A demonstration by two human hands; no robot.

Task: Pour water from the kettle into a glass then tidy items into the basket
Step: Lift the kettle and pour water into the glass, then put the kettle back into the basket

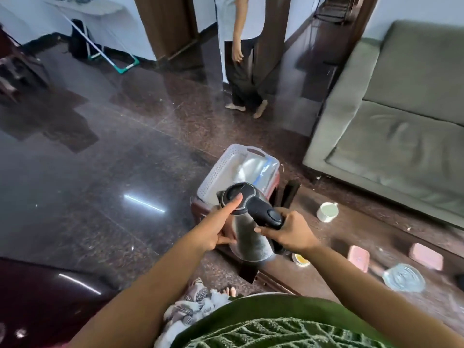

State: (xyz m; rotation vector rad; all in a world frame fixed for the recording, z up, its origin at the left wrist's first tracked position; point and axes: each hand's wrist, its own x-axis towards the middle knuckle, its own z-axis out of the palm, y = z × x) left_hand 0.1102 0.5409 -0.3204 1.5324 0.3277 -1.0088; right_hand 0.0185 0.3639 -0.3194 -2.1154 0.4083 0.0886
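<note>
A steel kettle (251, 239) with a black lid and black handle is held in the air, just in front of a white perforated basket (221, 169). My right hand (291, 232) is closed around the kettle's handle. My left hand (221, 227) supports the kettle's body, with the forefinger stretched onto the lid. The basket stands on a dark red stool and holds a clear plastic bottle (258, 169). A glass lid or dish (404, 277) lies on the floor at the right.
On the floor to the right lie a white mug (327, 211), two pink boxes (358, 257) (426, 256) and a small yellow-filled bowl (301, 259). A grey sofa (401, 126) fills the right side. Another person (243, 54) stands barefoot beyond the basket.
</note>
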